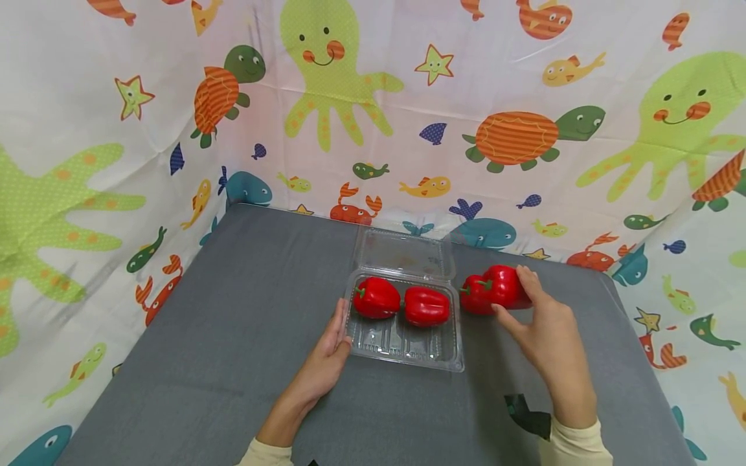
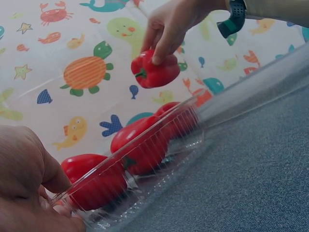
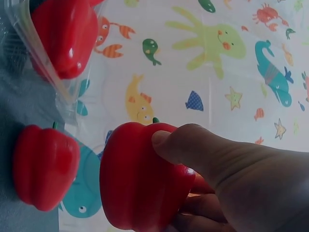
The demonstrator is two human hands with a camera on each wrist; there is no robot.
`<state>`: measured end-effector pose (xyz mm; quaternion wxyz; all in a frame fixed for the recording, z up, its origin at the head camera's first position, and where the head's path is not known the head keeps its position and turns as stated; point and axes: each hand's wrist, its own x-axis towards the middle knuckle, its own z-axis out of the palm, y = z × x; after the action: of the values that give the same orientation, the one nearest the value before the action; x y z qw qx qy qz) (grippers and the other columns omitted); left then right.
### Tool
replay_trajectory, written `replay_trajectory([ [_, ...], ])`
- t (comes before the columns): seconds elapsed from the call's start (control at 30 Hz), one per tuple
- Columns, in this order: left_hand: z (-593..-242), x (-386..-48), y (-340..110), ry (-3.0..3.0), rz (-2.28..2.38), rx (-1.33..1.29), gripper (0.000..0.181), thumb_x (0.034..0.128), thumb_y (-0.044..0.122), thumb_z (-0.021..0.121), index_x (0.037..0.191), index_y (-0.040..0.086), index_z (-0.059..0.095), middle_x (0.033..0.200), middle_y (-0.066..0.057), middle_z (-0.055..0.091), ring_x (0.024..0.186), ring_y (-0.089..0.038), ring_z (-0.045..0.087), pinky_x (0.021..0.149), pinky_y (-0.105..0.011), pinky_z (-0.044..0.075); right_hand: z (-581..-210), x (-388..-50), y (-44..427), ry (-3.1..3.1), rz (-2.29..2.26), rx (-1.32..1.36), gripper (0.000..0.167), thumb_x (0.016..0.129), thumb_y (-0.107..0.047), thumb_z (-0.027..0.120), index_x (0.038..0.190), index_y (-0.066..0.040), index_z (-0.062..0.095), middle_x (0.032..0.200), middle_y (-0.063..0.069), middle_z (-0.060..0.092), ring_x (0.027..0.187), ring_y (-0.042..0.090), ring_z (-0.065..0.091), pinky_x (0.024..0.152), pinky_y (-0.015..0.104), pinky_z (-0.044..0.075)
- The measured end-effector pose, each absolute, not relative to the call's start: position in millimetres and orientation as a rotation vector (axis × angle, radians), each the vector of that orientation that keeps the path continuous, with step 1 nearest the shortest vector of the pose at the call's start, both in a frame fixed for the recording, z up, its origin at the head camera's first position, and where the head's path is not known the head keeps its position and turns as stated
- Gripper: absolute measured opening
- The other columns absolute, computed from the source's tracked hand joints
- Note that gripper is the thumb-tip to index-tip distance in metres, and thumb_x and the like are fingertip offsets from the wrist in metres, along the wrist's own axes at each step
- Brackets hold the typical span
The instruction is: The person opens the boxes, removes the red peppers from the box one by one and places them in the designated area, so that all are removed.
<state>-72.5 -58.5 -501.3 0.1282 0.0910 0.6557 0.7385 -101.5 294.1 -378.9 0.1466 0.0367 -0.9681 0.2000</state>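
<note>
My right hand (image 1: 553, 330) grips a red bell pepper (image 1: 508, 287) between thumb and fingers, held up above the table; its green stem faces left. Another red bell pepper (image 1: 474, 294) lies on the table behind it, partly hidden in the head view. A clear plastic clamshell container (image 1: 402, 355) stands with its lid (image 1: 403, 254) folded back. Inside, along the far side, lie two red bell peppers (image 1: 377, 298), the second (image 1: 427, 307) to the right. My left hand (image 1: 326, 362) holds the container's left side, the thumb near the front corner.
A grey cloth (image 1: 262, 291) covers the table. Behind it and at both sides hangs a white curtain (image 1: 396, 162) printed with sea animals. The open lid reaches close to the curtain at the table's far edge. A dark band (image 1: 527, 414) is by the right wrist.
</note>
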Motion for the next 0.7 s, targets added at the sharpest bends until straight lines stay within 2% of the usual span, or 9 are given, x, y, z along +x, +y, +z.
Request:
replay_trajectory([
  [0.2, -500.8, -72.0, -58.1, 1.902, 2.152, 0.266, 0.073, 0.1122, -0.001, 0.033, 0.17, 0.016, -0.008, 0.177, 0.005, -0.007, 0.162, -0.013, -0.004, 0.13, -0.04, 0.006, -381.2, -102.4, 302.2, -2.797, 0.563, 0.078, 0.091, 0.084, -0.015, 0.089, 0.161, -0.002, 0.042, 0.154, 0.028, 0.051, 0.123, 0.06, 0.058, 0.088, 0.068, 0.055],
  [0.7, -500.4, -72.1, -58.1, 1.912, 2.147, 0.262, 0.073, 0.1121, 0.0, 0.034, 0.17, 0.017, -0.008, 0.177, 0.005, -0.006, 0.162, -0.013, -0.004, 0.129, -0.04, 0.006, -386.8, -106.1, 325.1, -2.81, 0.56, 0.033, 0.093, 0.085, -0.016, 0.09, 0.162, -0.004, 0.04, 0.154, 0.03, 0.05, 0.126, 0.06, 0.056, 0.087, 0.068, 0.055],
])
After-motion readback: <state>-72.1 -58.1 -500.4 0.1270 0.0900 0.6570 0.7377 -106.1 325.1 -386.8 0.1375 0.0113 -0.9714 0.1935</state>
